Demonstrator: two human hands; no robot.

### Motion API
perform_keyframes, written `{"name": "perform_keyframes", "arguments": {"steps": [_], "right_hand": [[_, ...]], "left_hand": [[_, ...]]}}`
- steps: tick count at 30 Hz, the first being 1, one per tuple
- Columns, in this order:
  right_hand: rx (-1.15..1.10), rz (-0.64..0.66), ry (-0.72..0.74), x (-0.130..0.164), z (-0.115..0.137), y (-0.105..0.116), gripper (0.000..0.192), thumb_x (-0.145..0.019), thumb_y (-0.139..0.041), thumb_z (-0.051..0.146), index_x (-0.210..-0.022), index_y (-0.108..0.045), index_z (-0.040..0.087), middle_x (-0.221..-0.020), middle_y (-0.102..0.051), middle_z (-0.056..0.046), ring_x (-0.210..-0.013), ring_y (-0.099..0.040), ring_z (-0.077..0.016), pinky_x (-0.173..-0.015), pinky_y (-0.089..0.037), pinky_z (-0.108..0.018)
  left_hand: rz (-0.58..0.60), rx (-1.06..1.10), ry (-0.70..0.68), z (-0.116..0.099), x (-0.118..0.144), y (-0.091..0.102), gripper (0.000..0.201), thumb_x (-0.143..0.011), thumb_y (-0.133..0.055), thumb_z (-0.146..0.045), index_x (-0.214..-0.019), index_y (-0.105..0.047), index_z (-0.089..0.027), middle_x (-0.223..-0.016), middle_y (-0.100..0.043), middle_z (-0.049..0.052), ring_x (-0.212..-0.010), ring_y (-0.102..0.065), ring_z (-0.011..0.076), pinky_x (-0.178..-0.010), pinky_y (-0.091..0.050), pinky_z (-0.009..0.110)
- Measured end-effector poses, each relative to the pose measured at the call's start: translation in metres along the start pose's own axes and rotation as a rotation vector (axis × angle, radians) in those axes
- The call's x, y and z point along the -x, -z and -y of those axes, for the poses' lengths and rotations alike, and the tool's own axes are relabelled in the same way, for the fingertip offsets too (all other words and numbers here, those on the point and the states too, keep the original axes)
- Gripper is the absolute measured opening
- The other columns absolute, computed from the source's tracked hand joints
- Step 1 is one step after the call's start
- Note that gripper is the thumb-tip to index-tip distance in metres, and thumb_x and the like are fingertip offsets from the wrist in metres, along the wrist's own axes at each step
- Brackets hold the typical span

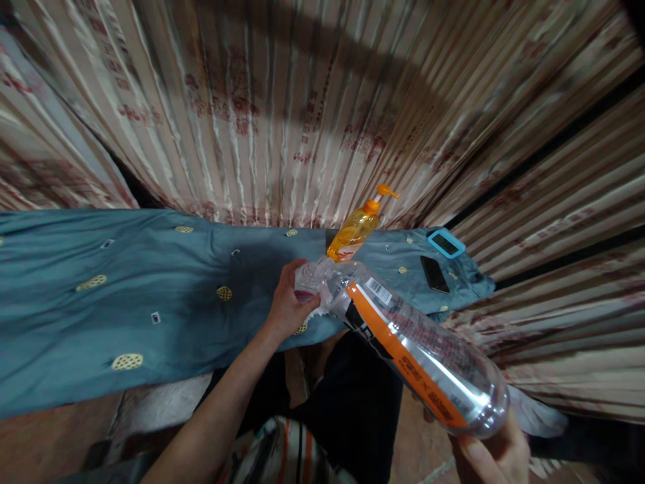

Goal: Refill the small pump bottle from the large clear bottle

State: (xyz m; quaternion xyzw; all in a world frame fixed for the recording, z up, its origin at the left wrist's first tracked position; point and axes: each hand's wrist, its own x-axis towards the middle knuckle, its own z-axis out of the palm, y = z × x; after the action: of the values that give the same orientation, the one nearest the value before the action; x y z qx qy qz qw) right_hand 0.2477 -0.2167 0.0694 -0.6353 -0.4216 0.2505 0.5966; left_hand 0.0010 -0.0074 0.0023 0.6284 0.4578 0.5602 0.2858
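Note:
A large clear plastic bottle point(433, 343) with an orange and black label is held slanted over my lap, its neck toward the upper left. My left hand point(292, 306) grips crinkled clear plastic point(315, 272) around the neck end; a bit of dark pink shows between the fingers. At the lower right, my right hand point(491, 454) is closed around the bottle's base, with some fingers hidden behind it. Just beyond the neck stands a pump bottle point(353, 232) of yellow-orange liquid with an orange pump top.
A bench or table under a teal cloth point(191, 269) with pineapple prints runs across in front of me. At its right end lie a dark phone point(434, 273) and a blue-framed digital timer point(446, 243). Pleated patterned curtains point(282, 121) hang behind and to the right.

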Motion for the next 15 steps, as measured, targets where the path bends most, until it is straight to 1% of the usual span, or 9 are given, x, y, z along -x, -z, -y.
{"name": "perform_keyframes", "arguments": {"steps": [2, 5, 8, 10, 15], "right_hand": [[-0.034, -0.04, -0.059, 0.001, 0.004, -0.004, 0.089, -0.071, -0.082, 0.047, -0.149, -0.048, 0.023, -0.152, -0.053, -0.015, -0.136, -0.053, -0.0441, -0.1, -0.052, -0.059], [-0.069, -0.072, -0.096, 0.002, 0.009, -0.009, 0.094, -0.067, -0.084, 0.05, -0.149, -0.048, 0.02, -0.154, -0.051, -0.018, -0.14, -0.048, -0.0465, -0.104, -0.049, -0.062], [-0.066, -0.066, -0.104, 0.002, 0.012, -0.011, 0.095, -0.068, -0.083, 0.053, -0.15, -0.046, 0.021, -0.156, -0.049, -0.018, -0.144, -0.044, -0.0459, -0.109, -0.044, -0.062], [-0.057, -0.054, -0.104, 0.002, 0.012, -0.011, 0.094, -0.069, -0.082, 0.053, -0.15, -0.045, 0.021, -0.157, -0.047, -0.018, -0.145, -0.043, -0.0454, -0.109, -0.045, -0.062], [-0.034, -0.067, -0.095, 0.001, 0.009, -0.007, 0.095, -0.067, -0.084, 0.051, -0.149, -0.047, 0.02, -0.15, -0.055, -0.018, -0.139, -0.05, -0.0461, -0.104, -0.049, -0.06]], "left_hand": [[0.005, -0.005, -0.009, 0.001, 0.0, 0.0, 0.064, -0.072, -0.077, -0.029, -0.129, -0.049, -0.021, -0.124, -0.061, 0.01, -0.114, -0.064, 0.0286, -0.1, -0.053, 0.046], [0.011, -0.011, -0.016, 0.002, 0.0, 0.001, 0.065, -0.071, -0.078, -0.027, -0.129, -0.049, -0.021, -0.124, -0.061, 0.01, -0.115, -0.064, 0.0293, -0.1, -0.053, 0.047], [0.021, 0.001, -0.009, 0.002, 0.0, 0.001, 0.066, -0.071, -0.078, -0.026, -0.13, -0.049, -0.021, -0.124, -0.061, 0.01, -0.115, -0.064, 0.0293, -0.1, -0.053, 0.047], [0.023, 0.005, -0.003, 0.002, 0.0, 0.001, 0.066, -0.07, -0.077, -0.025, -0.13, -0.049, -0.021, -0.125, -0.06, 0.01, -0.115, -0.064, 0.0295, -0.1, -0.053, 0.047], [0.017, -0.002, -0.002, 0.001, 0.0, 0.001, 0.065, -0.07, -0.077, -0.026, -0.129, -0.049, -0.021, -0.124, -0.061, 0.009, -0.114, -0.064, 0.0284, -0.1, -0.053, 0.045]]}}
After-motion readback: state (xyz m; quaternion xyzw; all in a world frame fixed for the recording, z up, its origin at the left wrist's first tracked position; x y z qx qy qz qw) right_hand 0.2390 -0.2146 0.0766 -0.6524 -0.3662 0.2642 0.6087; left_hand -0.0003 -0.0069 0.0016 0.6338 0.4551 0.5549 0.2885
